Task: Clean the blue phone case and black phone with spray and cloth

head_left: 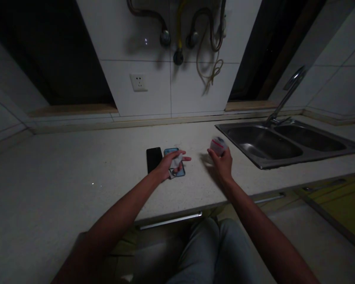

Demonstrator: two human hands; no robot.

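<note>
My left hand (169, 164) rests on a blue-cased phone (180, 171) lying on the white counter (77, 173), with a small white cloth or wipe (176, 162) pinched under its fingers. A black phone (154, 158) lies flat just left of the blue one. My right hand (223, 163) hovers a little to the right, fingers wrapped round a small clear container with a pink band (218, 145), which is blurred by motion.
A steel double sink (284, 144) with a tall tap (286, 94) lies at the right. A wall socket (139, 82) and hanging hoses (207, 47) are on the tiled wall behind. My knees show below the counter edge, by a drawer handle (171, 221).
</note>
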